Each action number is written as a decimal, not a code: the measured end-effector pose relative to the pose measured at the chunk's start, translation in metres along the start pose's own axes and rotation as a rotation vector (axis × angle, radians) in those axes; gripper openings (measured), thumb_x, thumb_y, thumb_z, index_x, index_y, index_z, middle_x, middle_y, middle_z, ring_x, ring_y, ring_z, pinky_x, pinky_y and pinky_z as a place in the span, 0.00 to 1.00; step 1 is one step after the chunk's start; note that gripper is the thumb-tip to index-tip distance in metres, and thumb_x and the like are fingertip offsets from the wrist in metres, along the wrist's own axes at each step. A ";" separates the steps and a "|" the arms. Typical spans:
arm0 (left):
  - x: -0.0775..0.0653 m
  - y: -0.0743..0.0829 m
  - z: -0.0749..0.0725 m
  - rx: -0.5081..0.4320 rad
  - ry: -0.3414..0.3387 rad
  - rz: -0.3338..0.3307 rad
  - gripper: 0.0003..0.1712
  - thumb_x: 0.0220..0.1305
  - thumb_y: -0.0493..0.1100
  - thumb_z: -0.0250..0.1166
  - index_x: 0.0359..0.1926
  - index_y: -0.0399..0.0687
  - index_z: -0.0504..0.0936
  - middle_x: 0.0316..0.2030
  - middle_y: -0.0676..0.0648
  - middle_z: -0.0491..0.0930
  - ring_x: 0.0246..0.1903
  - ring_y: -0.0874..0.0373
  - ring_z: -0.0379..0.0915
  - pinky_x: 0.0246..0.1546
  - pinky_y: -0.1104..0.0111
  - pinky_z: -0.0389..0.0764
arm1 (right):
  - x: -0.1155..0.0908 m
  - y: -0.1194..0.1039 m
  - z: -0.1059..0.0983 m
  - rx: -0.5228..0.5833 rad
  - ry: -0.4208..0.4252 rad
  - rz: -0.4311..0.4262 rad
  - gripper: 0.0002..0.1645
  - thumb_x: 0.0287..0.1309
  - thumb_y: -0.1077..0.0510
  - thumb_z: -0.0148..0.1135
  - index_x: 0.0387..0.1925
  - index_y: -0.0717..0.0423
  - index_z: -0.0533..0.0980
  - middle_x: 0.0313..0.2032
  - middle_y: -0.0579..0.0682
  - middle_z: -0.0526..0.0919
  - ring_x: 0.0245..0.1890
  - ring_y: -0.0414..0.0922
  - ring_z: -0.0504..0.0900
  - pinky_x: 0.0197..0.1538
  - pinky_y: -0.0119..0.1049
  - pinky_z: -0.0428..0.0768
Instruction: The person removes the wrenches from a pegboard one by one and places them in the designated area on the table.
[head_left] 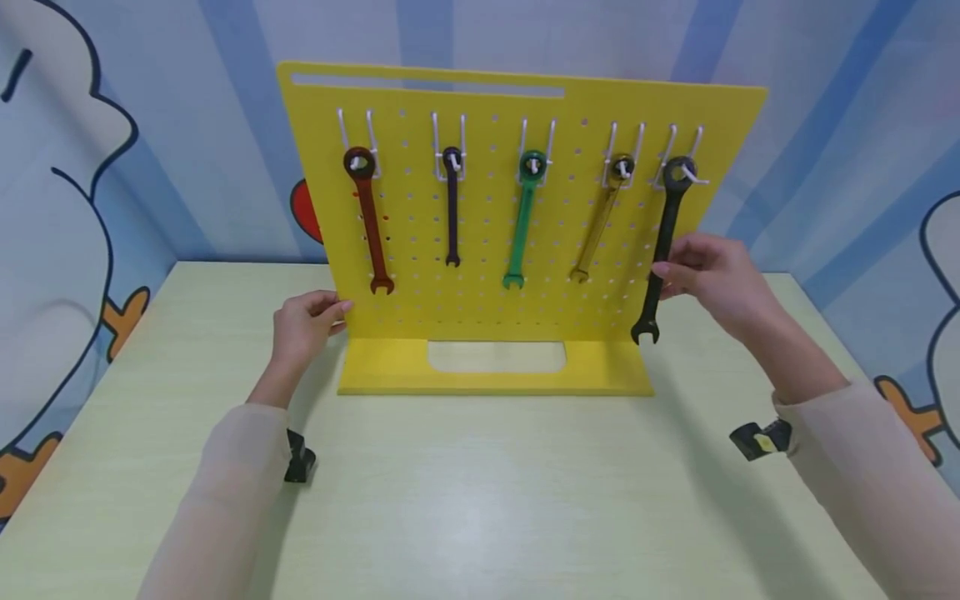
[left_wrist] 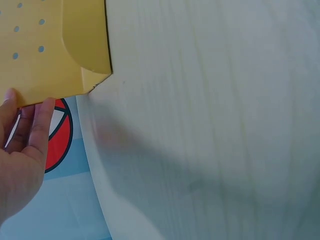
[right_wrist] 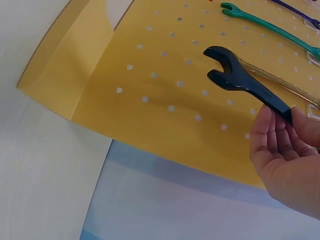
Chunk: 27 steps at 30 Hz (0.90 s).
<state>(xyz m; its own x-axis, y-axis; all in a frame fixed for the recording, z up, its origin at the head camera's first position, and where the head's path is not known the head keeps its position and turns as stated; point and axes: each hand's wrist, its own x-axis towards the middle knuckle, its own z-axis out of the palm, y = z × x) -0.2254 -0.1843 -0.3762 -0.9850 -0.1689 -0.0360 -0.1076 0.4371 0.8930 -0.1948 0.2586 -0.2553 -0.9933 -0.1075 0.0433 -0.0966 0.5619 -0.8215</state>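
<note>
My right hand (head_left: pixel 712 271) pinches the shaft of a black combination wrench (head_left: pixel 666 233) between thumb and fingers. Its ring end overlaps the rightmost white hook (head_left: pixel 696 177), and its open end points down, tilted out from the board in the right wrist view. At the board's other side, my left hand (head_left: pixel 303 329) grips the lower left edge of the yellow pegboard (head_left: pixel 420 300), thumb in front. Hanging from hooks, left to right, are a red wrench (head_left: pixel 370 221), a small dark purple wrench (head_left: pixel 452 208), a green wrench (head_left: pixel 522 225) and a gold wrench (head_left: pixel 597 229).
The pegboard's yellow base (head_left: pixel 382 367), with a rectangular cutout, stands on a pale wood-grain table (head_left: pixel 465 492). Behind it is a blue striped backdrop (head_left: pixel 525 33) with cartoon figures. Black wrist cameras sit beneath both sleeves.
</note>
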 end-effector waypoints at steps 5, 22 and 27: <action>0.013 -0.017 0.004 0.017 0.025 0.005 0.21 0.60 0.49 0.59 0.48 0.38 0.78 0.42 0.40 0.78 0.41 0.52 0.77 0.37 0.72 0.81 | -0.006 -0.003 -0.001 -0.026 -0.003 0.001 0.14 0.62 0.56 0.55 0.40 0.66 0.69 0.30 0.46 0.81 0.31 0.41 0.81 0.43 0.36 0.78; -0.003 0.003 0.000 0.033 0.020 -0.007 0.19 0.62 0.45 0.58 0.48 0.35 0.78 0.43 0.38 0.77 0.42 0.50 0.76 0.39 0.71 0.80 | -0.027 -0.010 -0.006 -0.009 -0.010 -0.015 0.16 0.61 0.54 0.57 0.40 0.65 0.70 0.31 0.45 0.83 0.32 0.42 0.81 0.47 0.42 0.72; -0.001 0.001 0.002 0.026 0.025 -0.018 0.20 0.62 0.46 0.58 0.49 0.36 0.78 0.43 0.39 0.77 0.42 0.51 0.76 0.39 0.72 0.80 | -0.034 -0.012 -0.009 -0.016 -0.018 -0.018 0.15 0.61 0.55 0.57 0.41 0.65 0.71 0.31 0.45 0.83 0.31 0.42 0.82 0.48 0.44 0.71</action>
<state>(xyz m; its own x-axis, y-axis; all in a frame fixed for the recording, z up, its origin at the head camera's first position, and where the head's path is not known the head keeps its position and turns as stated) -0.2249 -0.1819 -0.3759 -0.9792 -0.1989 -0.0405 -0.1291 0.4564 0.8804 -0.1606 0.2624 -0.2418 -0.9900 -0.1330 0.0477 -0.1161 0.5730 -0.8113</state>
